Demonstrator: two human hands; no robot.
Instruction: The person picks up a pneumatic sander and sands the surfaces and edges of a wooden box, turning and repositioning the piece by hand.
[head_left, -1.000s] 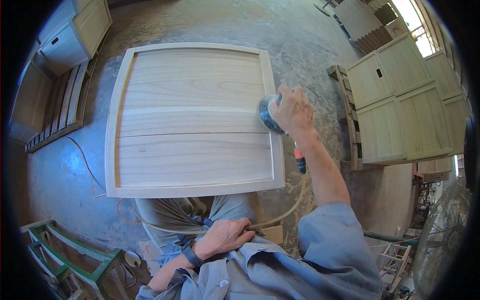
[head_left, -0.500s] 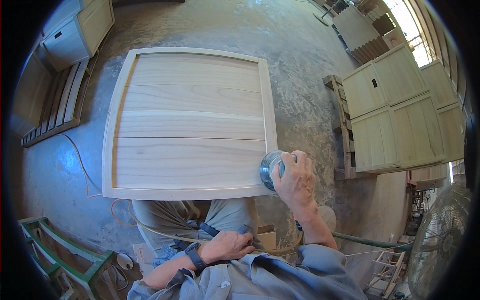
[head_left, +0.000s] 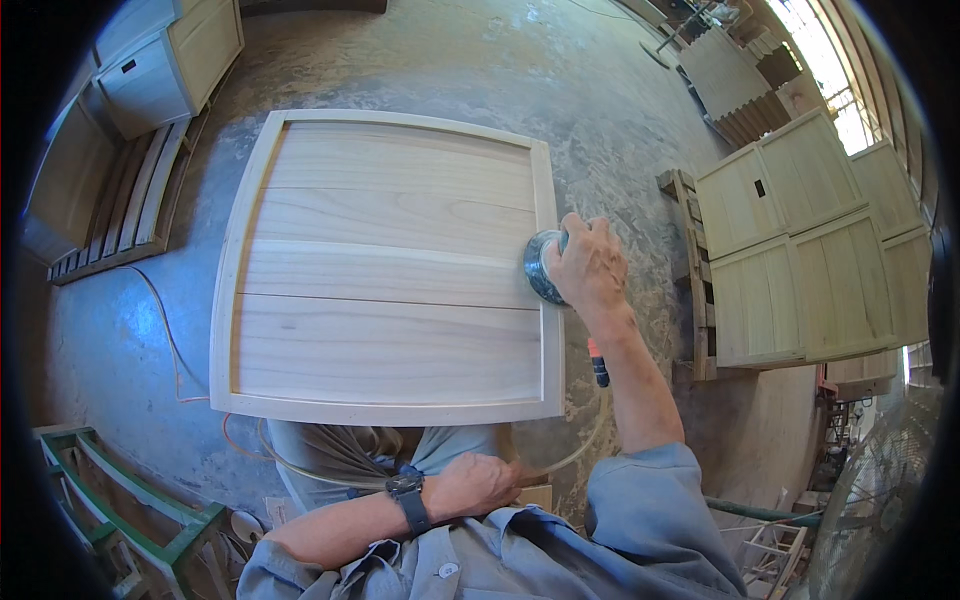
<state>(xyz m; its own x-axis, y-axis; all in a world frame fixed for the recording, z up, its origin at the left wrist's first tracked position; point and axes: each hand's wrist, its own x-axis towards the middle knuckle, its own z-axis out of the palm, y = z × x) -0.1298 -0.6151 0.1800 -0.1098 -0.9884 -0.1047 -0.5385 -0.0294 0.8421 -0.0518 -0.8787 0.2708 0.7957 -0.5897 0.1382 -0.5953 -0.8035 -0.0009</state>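
Observation:
My right hand [head_left: 592, 262] is closed around the top of a round air sander [head_left: 543, 266]. The sander's pad rests on the right rail of a pale wooden panel [head_left: 390, 265], which has a raised frame around flat boards. Below the sander hangs its hose fitting, black and orange-red [head_left: 598, 362], partly behind my right forearm. My left hand [head_left: 474, 484] is closed low in front of my body, past the panel's near edge. A yellowish air hose [head_left: 572, 458] runs out from its fingers toward the fitting; the fingertips are partly hidden.
Stacked wooden cabinets stand on a pallet [head_left: 690, 270] to the right, with more on a pallet [head_left: 150, 190] at far left. A green frame [head_left: 130, 510] is at lower left. A large fan [head_left: 875, 490] stands at lower right. An orange hose [head_left: 165, 335] crosses the floor.
My right hand has slid the sander away from me along the right rail, from the near corner to about mid-length. My left hand stays low near my lap.

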